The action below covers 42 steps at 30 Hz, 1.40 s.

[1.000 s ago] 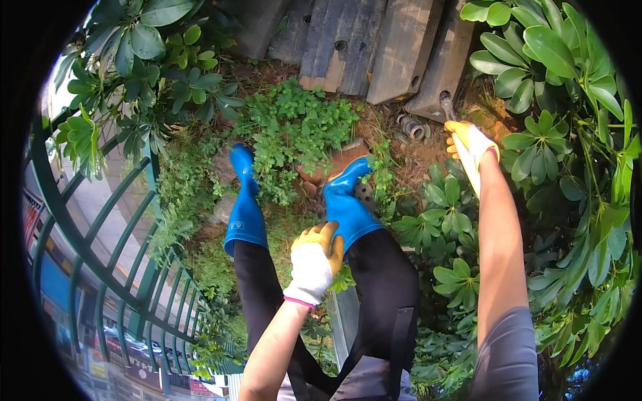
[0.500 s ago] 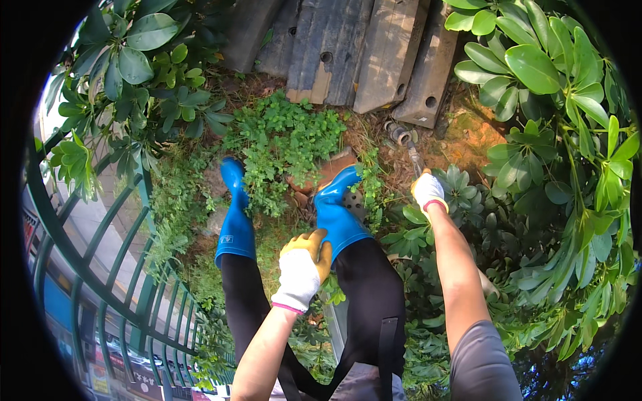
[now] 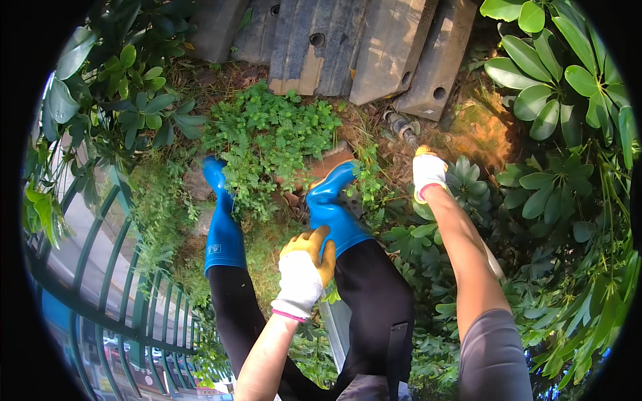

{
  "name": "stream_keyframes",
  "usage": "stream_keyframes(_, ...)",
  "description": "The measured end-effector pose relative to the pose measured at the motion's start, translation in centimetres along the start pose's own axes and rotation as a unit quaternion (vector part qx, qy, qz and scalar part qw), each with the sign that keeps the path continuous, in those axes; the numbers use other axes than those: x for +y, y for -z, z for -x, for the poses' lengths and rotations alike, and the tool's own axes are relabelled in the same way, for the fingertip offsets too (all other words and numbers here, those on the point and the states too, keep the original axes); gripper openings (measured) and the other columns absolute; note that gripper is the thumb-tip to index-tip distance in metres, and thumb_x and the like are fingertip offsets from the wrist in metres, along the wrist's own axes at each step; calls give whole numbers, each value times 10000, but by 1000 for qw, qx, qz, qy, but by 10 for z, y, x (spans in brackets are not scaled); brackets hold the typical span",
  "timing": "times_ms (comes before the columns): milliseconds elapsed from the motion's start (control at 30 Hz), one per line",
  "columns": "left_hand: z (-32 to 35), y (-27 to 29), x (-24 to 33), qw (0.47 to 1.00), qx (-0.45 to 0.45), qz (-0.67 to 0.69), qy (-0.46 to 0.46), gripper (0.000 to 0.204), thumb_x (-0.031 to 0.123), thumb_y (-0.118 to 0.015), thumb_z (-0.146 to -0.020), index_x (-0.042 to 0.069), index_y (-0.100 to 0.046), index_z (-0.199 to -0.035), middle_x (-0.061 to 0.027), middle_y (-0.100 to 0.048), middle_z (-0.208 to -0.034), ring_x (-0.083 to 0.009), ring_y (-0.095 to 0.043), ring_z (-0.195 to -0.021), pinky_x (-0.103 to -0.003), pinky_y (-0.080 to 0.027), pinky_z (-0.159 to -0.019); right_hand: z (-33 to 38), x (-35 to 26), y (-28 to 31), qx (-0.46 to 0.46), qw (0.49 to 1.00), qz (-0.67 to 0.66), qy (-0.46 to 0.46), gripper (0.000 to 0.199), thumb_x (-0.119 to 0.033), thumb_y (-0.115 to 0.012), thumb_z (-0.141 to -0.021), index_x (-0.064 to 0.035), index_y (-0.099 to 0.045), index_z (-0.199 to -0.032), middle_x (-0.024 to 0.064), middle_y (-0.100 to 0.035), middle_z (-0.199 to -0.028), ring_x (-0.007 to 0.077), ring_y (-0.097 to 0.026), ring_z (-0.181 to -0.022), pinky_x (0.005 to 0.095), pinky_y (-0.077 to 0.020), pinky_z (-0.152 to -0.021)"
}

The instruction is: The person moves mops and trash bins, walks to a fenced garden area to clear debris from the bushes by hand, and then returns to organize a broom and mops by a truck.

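My left hand (image 3: 305, 273), in a white glove with a yellow palm, is by my right knee at the top of the blue boot (image 3: 332, 217). Its fingers are loosely bent with the thumb apart, and nothing is in it. My right hand (image 3: 429, 172), gloved alike, reaches forward on the right, closed around a tool. Past the fist the tool's grey metal end (image 3: 410, 136) points at a short metal pipe fitting (image 3: 396, 123) on the soil. A pale stick (image 3: 493, 264) shows beside my right forearm; whether it is the tool's handle is unclear.
Weathered dark planks (image 3: 314, 53) with round holes lie ahead. Low green weeds (image 3: 271, 130) grow between them and my boots. A green metal fence (image 3: 100, 287) curves along the left. Broad-leaved shrubs (image 3: 552, 180) crowd the right. Reddish soil (image 3: 485, 130) shows beside the planks.
The view has shifted slightly. My right hand has moved a little forward, and less of the tool's metal end shows past the fist. My left hand stays by my right knee.
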<state>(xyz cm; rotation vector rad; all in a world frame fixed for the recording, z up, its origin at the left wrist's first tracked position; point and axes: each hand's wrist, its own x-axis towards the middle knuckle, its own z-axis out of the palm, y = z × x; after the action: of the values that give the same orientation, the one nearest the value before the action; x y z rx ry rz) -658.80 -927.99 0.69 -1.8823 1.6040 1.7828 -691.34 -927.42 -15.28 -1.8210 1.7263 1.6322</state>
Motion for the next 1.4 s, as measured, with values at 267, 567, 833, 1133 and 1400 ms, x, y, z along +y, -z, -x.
stream_keyframes(267, -12, 5, 7, 998, 20, 39, 35, 230, 124, -572, -765, 62, -598, -985, -169, -622, -839, -345, -584, -773, -407, -460, -711, -12, 14, 0, -1, 980, 183, 82, 334, -125, -556, -717, 20, -484, -1009, 58, -513, -634, 179, -551, -506, 350, -395, -356)
stream_keyframes(567, -21, -10, 1, 992, 85, 77, 53, 226, 118, -578, -760, 65, -602, -979, -169, -627, -839, -347, -591, -773, -405, -465, -715, -31, 23, -10, -39, 988, 82, 125, 351, -133, -569, -721, -10, -516, -1046, 105, -579, -703, 229, -587, -565, 417, -432, -390)
stream_keyframes(833, -27, -10, 1, 985, 132, 88, 67, 224, 82, -579, -756, 61, -610, -977, -182, -621, -834, -345, -592, -772, -401, -468, -695, -62, 59, 39, -453, 799, -394, 17, 142, -137, -560, -757, -3, -608, -767, 125, -615, -707, 231, -604, -604, 351, -481, -535)
stream_keyframes(1133, 0, 16, 22, 988, 147, 54, -2, 224, 96, -602, -739, 40, -592, -955, -159, -602, -745, -332, -574, -692, -404, -456, -632, -35, 40, 27, -54, 990, -117, 49, 309, -162, -568, -755, -96, -563, -1057, 126, -612, -877, 259, -612, -707, 393, -483, -626)
stream_keyframes(1400, 97, 89, 56, 993, 108, -4, -44, 184, 172, -584, -743, 64, -616, -888, -156, -619, -779, -339, -588, -723, -417, -472, -661, 97, -76, 224, 48, 857, -499, 122, 321, -291, -562, -796, -53, -573, -1010, 193, -599, -935, 335, -591, -885, 401, -467, -786)
